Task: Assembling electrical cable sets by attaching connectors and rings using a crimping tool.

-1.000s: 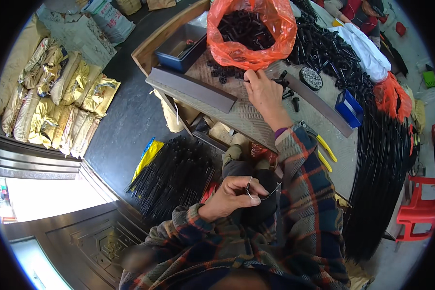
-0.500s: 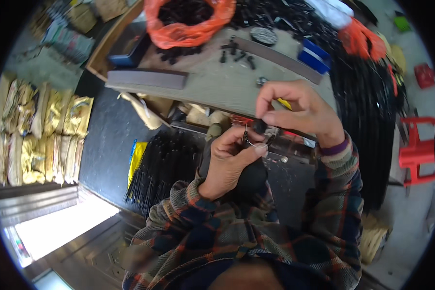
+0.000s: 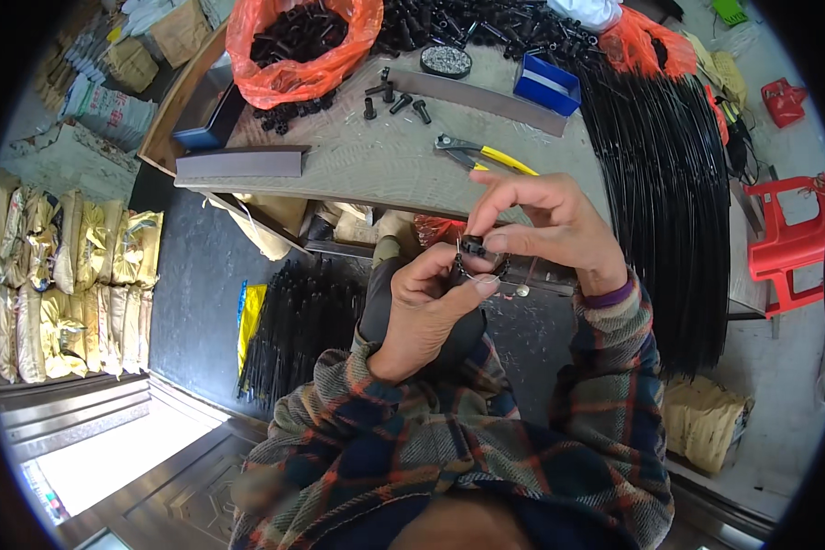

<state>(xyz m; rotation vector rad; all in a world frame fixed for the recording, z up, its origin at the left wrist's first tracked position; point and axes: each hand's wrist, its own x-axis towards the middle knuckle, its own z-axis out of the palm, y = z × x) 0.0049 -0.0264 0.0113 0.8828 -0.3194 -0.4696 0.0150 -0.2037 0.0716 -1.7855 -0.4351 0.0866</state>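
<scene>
My left hand [image 3: 423, 307] pinches a thin, curved pale wire [image 3: 473, 275] between thumb and fingertips. Small dark pieces sit along both sides of that curve. Just above it, my right hand [image 3: 550, 225] grips a small black plastic part [image 3: 473, 245] in its thumb and fingertips. The part is right beside the wire; whether they touch I cannot tell. On the bench behind my right hand lie yellow-handled pliers [image 3: 486, 154], partly covered by that hand. A small round silvery piece [image 3: 522, 291] shows below the right fingers.
Loose black plastic parts [image 3: 401, 104] lie on the bench, near an orange bag [image 3: 241, 55] of similar parts. A blue box [image 3: 548, 84] and a round dish [image 3: 446, 62] stand farther back. Long black strands [image 3: 662, 202] hang at right, by a red stool [image 3: 788, 252].
The black part has tilted in my right fingers and come down closer to the wire. My head view has shifted, so more of the pliers shows. My left hand keeps its pinch.
</scene>
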